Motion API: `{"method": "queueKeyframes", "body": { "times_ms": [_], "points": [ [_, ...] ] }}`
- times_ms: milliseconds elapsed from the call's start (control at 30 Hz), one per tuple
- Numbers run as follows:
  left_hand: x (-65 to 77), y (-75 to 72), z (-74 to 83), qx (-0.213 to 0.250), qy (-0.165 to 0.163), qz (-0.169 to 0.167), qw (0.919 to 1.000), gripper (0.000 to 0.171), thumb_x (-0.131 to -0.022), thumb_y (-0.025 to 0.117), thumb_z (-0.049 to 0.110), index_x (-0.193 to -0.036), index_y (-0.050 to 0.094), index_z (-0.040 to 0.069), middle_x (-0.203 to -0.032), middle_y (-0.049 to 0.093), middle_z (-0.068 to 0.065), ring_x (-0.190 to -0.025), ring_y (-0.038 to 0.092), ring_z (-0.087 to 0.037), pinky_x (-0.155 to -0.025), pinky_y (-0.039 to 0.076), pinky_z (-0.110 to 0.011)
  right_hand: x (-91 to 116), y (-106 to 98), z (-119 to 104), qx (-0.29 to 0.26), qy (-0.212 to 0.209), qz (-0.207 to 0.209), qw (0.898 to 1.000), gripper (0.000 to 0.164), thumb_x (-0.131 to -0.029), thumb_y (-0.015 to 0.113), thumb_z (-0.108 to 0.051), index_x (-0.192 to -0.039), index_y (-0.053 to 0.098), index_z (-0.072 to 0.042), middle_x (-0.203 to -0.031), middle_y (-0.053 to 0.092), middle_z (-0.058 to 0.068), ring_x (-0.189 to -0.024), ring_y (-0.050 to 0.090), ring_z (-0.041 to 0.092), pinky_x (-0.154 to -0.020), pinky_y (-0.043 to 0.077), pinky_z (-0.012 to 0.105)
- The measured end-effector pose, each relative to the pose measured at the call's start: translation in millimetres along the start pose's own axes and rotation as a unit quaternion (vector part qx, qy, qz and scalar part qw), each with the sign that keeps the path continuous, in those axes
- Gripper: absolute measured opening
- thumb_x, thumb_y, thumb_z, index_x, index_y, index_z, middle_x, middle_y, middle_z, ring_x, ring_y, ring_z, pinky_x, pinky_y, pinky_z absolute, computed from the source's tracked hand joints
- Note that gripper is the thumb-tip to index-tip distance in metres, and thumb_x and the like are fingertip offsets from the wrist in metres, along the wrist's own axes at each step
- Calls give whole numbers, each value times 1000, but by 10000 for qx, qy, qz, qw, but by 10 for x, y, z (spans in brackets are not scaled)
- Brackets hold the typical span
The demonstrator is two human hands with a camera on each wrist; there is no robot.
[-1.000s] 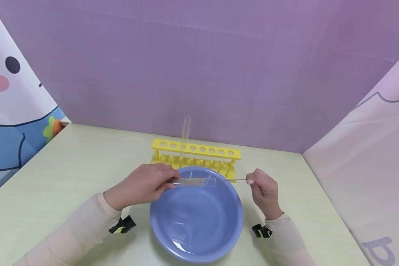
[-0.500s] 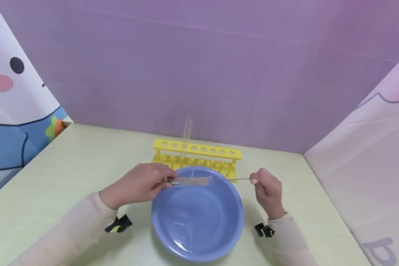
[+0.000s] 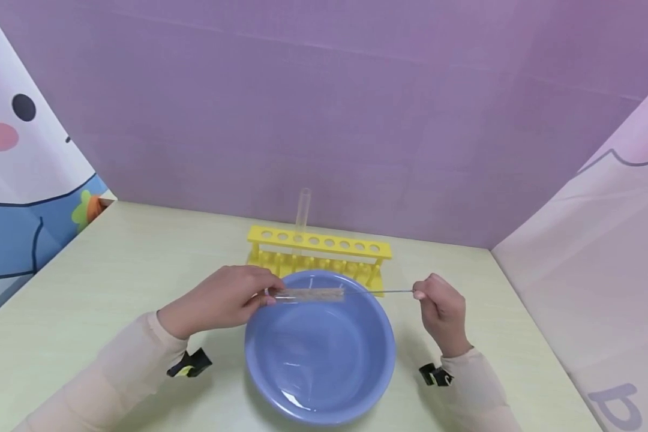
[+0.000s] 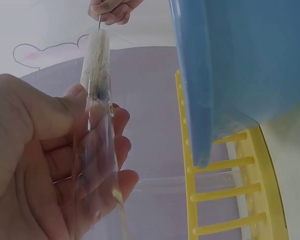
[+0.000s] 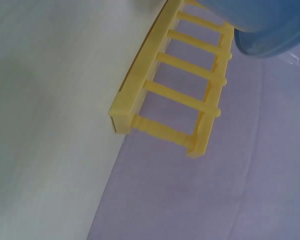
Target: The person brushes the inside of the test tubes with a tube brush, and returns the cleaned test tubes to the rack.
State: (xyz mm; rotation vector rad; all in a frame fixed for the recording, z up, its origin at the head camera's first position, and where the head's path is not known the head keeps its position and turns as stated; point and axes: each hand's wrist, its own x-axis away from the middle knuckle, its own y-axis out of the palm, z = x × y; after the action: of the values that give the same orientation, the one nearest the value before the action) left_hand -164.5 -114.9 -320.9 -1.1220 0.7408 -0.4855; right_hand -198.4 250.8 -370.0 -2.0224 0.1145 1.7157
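My left hand (image 3: 224, 303) grips a clear test tube (image 4: 92, 165) between thumb and fingers, lying roughly level over the far part of the blue basin (image 3: 318, 360). Inside the tube's mouth end sit the pale bristles of a test tube brush (image 4: 96, 65). The brush's thin wire handle (image 3: 383, 291) runs out to the right. Its end is pinched by my right hand (image 3: 441, 309), with the fingers curled in, to the right of the basin's rim. That hand is out of frame in the right wrist view.
Behind the basin stands a yellow test tube rack (image 3: 320, 242) with a row of holes and pegs. One clear test tube (image 3: 302, 210) stands upright in it. A purple backdrop (image 3: 324, 120) rises behind the pale table (image 3: 167, 240).
My right hand has moved to the right with the brush handle, and the bristles have slid toward the tube's mouth. My left hand has shifted slightly left with the tube.
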Motion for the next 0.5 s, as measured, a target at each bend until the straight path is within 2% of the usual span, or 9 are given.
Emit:
{"method": "queueKeyframes", "body": {
  "times_ms": [500],
  "points": [
    [55, 3, -104, 62, -27, -31, 10000, 19, -87, 67, 15, -105, 68, 11, -95, 67, 7, -77, 59, -3, -68, 51, -26, -3, -53, 9, -139, -3, 24, 9999, 40, -96, 51, -24, -65, 55, 1, -56, 39, 1, -56, 33, 6, -51, 27, 16]
  ]
}}
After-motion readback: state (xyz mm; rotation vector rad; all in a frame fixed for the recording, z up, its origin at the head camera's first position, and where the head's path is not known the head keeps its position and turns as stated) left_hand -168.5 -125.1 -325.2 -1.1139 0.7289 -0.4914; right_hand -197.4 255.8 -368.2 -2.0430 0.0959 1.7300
